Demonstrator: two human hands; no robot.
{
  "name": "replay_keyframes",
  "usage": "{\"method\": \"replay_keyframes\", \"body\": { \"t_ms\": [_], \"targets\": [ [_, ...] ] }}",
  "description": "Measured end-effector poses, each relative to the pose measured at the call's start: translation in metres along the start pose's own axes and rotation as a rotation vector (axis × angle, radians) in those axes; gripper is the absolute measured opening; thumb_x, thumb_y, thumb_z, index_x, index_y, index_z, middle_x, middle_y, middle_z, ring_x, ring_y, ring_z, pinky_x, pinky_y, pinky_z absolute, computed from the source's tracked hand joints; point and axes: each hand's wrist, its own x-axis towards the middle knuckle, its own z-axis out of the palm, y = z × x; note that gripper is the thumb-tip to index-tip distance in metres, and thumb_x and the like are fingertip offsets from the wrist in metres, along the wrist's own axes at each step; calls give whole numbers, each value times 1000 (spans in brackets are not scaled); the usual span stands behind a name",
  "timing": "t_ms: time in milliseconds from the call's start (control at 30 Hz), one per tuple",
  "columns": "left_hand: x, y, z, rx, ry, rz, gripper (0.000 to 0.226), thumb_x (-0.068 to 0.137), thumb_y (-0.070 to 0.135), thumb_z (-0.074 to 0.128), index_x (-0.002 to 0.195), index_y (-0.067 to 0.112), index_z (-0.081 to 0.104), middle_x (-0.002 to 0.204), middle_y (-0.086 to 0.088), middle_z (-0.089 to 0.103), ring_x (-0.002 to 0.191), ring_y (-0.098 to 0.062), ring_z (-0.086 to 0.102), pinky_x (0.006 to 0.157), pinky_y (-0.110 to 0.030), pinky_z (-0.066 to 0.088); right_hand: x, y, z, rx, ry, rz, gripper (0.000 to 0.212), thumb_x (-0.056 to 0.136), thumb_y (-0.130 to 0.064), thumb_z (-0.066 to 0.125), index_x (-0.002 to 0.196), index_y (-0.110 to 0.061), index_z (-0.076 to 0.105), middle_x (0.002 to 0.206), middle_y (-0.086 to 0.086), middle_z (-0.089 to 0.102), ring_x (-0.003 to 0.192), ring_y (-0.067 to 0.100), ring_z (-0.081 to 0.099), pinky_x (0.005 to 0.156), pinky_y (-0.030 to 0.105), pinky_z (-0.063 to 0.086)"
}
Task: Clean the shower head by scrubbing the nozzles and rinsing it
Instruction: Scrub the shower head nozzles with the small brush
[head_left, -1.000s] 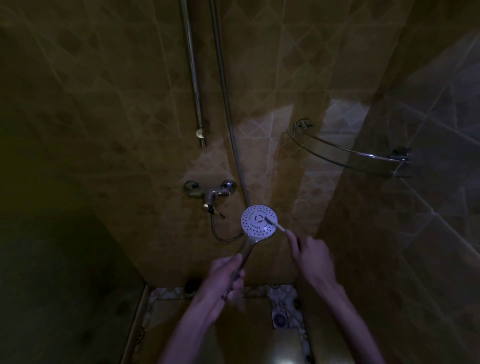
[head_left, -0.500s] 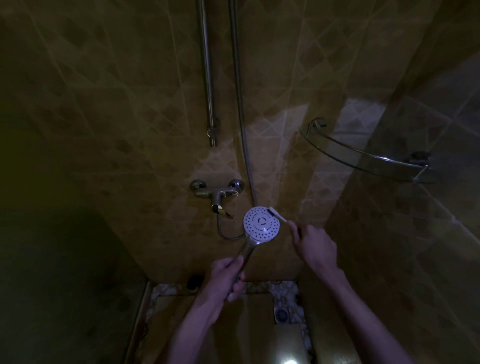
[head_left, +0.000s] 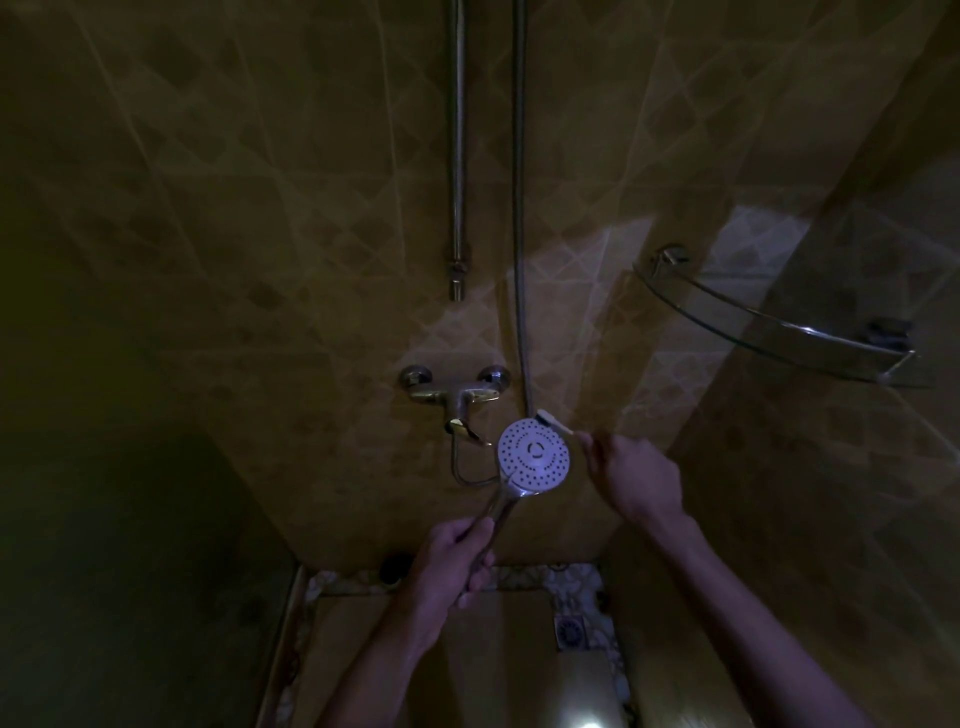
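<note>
The round white shower head (head_left: 534, 456) faces me with its dotted nozzle plate, in the dim middle of the view. My left hand (head_left: 453, 558) grips its chrome handle from below. My right hand (head_left: 636, 478) holds a small toothbrush (head_left: 555, 421) by the handle; its bristle end rests at the upper right rim of the nozzle plate. A metal hose (head_left: 519, 218) runs up the wall from behind the head.
The chrome mixer tap (head_left: 457, 391) is on the tiled wall just left of the head. A vertical rail (head_left: 457, 156) ends above it. A glass corner shelf (head_left: 769, 322) juts out at the right. A floor drain (head_left: 570, 631) lies below.
The brush end has slid from the centre of the nozzle plate up to its upper right rim. My view has shifted slightly, so the wall fittings sit further right.
</note>
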Motion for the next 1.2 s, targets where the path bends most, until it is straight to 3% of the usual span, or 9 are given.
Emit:
{"method": "replay_keyframes", "body": {
  "t_ms": [133, 233, 400, 633, 800, 933, 1033, 1100, 1200],
  "targets": [
    [9, -3, -11, 42, 33, -6, 30, 96, 29, 51, 76, 8, 57, 58, -5, 47, 42, -11, 35, 33, -18, 19, -23, -27, 4, 56, -128, -101, 54, 96, -60, 21, 89, -22, 58, 75, 4, 67, 68, 23, 66, 62, 35, 54],
    [14, -6, -15, 96, 51, -15, 34, 96, 31, 50, 73, 7, 57, 53, -6, 43, 40, -13, 32, 34, -19, 19, -40, -47, 5, 18, -171, -219, 50, 97, -58, 26, 87, -20, 57, 79, 4, 67, 73, 23, 66, 59, 31, 46],
    [23, 2, -13, -5, 35, -5, 27, 96, 24, 50, 79, 4, 55, 55, -4, 45, 37, -9, 34, 32, -15, 21, -8, -45, -1, 27, -231, -182, 55, 91, -67, 30, 93, -23, 63, 90, 5, 69, 86, 25, 66, 69, 34, 50],
    [39, 5, -17, -63, 17, -16, 28, 95, 25, 53, 75, 6, 54, 56, -3, 48, 35, -8, 35, 31, -15, 21, 37, -3, -22, 14, -119, -1, 57, 91, -67, 27, 89, -24, 63, 84, 6, 68, 77, 25, 66, 68, 38, 56],
    [48, 8, -13, -121, 17, -33, 27, 95, 23, 53, 75, 5, 53, 60, -8, 44, 35, -9, 32, 30, -12, 21, 62, 29, -54, 148, -141, 93, 44, 96, -52, 37, 80, -21, 64, 79, 6, 67, 69, 21, 62, 65, 36, 54],
    [60, 18, -8, -125, 24, -31, 28, 94, 26, 54, 72, 8, 53, 57, -6, 44, 37, -9, 32, 32, -12, 21, 82, 39, -105, 255, -141, 28, 23, 99, -21, 47, 99, -13, 68, 92, 12, 68, 76, 22, 60, 68, 30, 45],
    [68, 29, 0, -168, 20, -19, 23, 95, 21, 54, 78, 5, 54, 56, -3, 47, 35, -6, 34, 31, -13, 19, 101, 48, -143, 195, -63, 2, 23, 89, 2, 55, 110, 0, 64, 101, 19, 65, 91, 31, 62, 80, 41, 49],
    [73, 33, 2, -181, 12, -14, 21, 94, 21, 54, 80, 5, 54, 56, -3, 48, 36, -7, 35, 32, -13, 18, 117, 64, -158, 174, -10, 3, 25, 88, 3, 57, 112, 1, 62, 107, 20, 63, 94, 32, 61, 81, 42, 50],
    [80, 37, 4, -166, 17, 2, 23, 94, 23, 55, 78, 6, 55, 56, -3, 47, 37, -8, 36, 32, -13, 19, 139, 92, -167, 175, 61, 36, 23, 93, -7, 54, 116, -6, 59, 113, 18, 59, 91, 23, 57, 72, 29, 45]
  ]
}}
